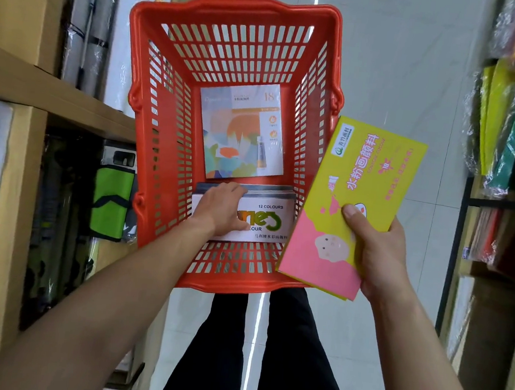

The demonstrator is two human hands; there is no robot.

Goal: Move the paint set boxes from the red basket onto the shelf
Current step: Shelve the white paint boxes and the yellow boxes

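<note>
A red basket (325, 34) stands on the floor in front of me. Inside it lies a pale paint set box marked 18 (240, 130) with an orange and blue design. Nearer to me is a white box marked 12 COLOURS (266, 221). My left hand (222, 208) reaches into the basket and grips that white box over its far edge. My right hand (376, 253) holds a yellow and pink paint set box (354, 185) above the basket's right rim, thumb on top.
A wooden shelf (40, 89) runs along the left, with rolled goods above and a green bag (111, 199) below. Shelves with wrapped coloured paper (502, 124) line the right. My legs in dark trousers (266, 353) stand on the pale tiled floor behind the basket.
</note>
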